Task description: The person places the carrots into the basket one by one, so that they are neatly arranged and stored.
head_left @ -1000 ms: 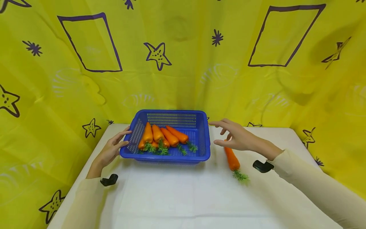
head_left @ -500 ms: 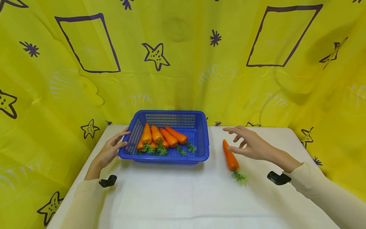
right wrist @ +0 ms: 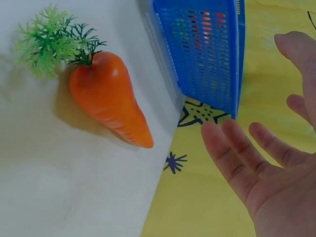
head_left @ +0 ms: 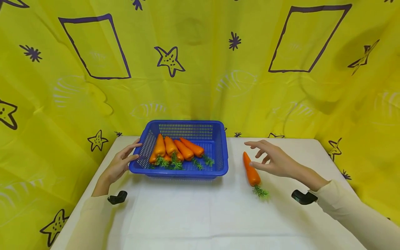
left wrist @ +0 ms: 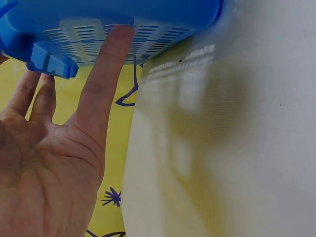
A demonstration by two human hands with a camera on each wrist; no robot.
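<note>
- orange carrot is lying on the white table, pointed tip aimed toward the table edge, green leafy top up in the corner of the shot
- right hand is off to the side with fingers spread and relaxed, holding nothing, clearly apart from the carrot
- blue basket with the slotted wall sits just past the carrot, bits of orange showing through the slots
- yellow cloth with dark star doodles behind it all
</note>
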